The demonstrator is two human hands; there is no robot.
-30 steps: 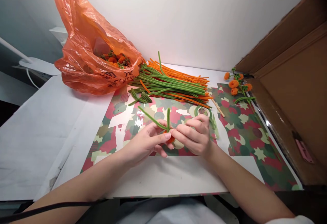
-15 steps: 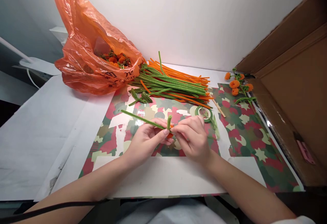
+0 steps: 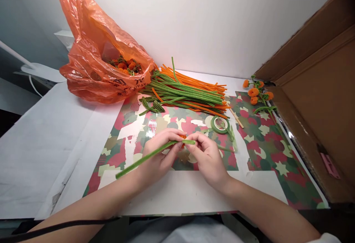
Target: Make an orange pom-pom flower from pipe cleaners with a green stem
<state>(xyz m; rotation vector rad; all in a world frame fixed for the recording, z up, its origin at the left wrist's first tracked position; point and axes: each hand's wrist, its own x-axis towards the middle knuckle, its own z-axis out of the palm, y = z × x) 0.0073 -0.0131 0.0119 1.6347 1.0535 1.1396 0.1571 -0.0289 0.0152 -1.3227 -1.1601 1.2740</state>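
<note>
My left hand (image 3: 159, 154) and my right hand (image 3: 206, 156) meet over the patterned paper (image 3: 260, 143), both pinched on a green pipe cleaner (image 3: 144, 158). Its long end slants down to the left across my left wrist. A small orange piece (image 3: 182, 137) shows between the fingertips where the two hands touch. A roll of green tape (image 3: 219, 124) lies just beyond my right hand.
An orange plastic bag (image 3: 94, 58) holding orange and green pieces sits at the back left. A pile of green and orange pipe cleaners (image 3: 188, 91) lies behind the hands. A finished orange flower sprig (image 3: 257, 93) rests by the cardboard box (image 3: 318, 99) on the right.
The green pipe cleaner's long end has swung from pointing up and left to pointing down and left over my left wrist. Both hands have turned while staying together.
</note>
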